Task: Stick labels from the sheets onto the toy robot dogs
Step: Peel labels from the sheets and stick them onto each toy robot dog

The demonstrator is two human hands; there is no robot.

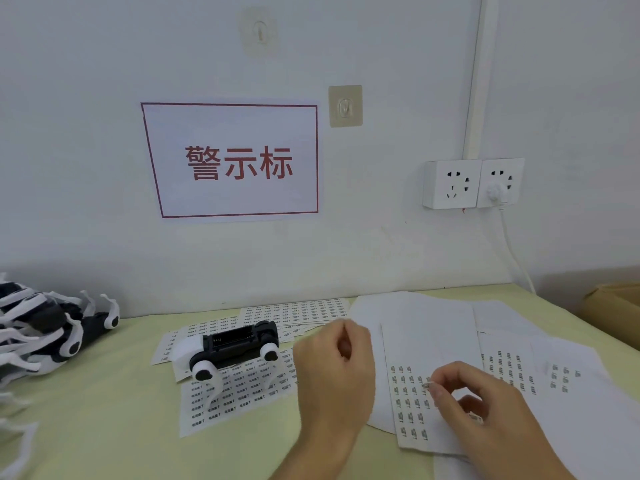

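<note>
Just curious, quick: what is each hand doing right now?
Left hand: curled, holding nothing visible.
Right hand: pinching a small label above the sheet.

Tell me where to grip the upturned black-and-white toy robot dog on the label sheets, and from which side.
Take the black-and-white toy robot dog across its black middle body, coming from above. It lies belly-up with white legs splayed at both ends, so the boxy trunk between them looks like the firmest, least obstructed grip.
</note>
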